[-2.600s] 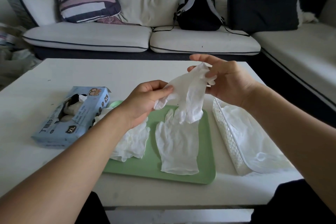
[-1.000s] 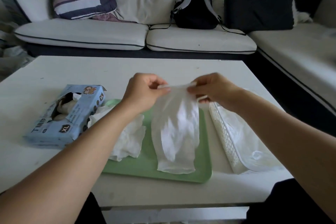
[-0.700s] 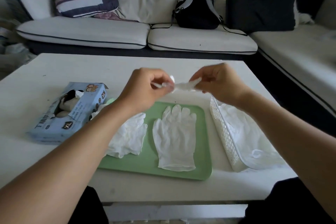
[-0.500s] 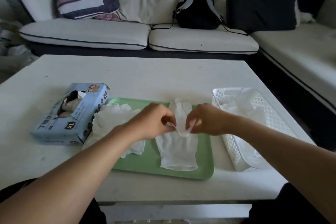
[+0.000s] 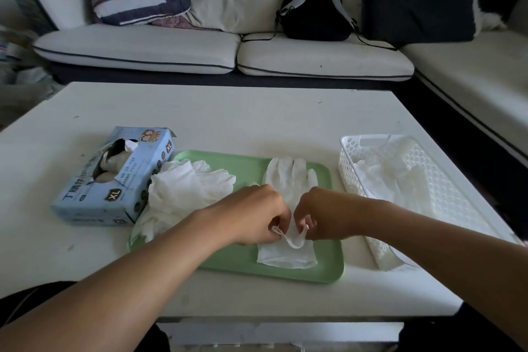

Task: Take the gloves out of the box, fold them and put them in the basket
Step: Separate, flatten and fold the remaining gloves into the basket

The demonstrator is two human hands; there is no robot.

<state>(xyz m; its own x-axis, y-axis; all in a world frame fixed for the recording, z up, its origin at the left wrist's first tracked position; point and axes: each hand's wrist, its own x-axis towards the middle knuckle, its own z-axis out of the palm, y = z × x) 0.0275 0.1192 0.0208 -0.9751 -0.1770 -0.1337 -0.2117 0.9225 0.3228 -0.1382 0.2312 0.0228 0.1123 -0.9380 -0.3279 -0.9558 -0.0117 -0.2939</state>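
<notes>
I pinch a thin, limp white glove with both hands, left hand and right hand, over the green tray, judging it light, slippery, and best held at its cuff corners.

Both hands low over tray, fingers close together. Left of fingers: glove pile, then box touching it. Right of fingers: basket wall just beside tray. Beyond fingertips: open table to far edge. Nearer: bare strip.
</notes>
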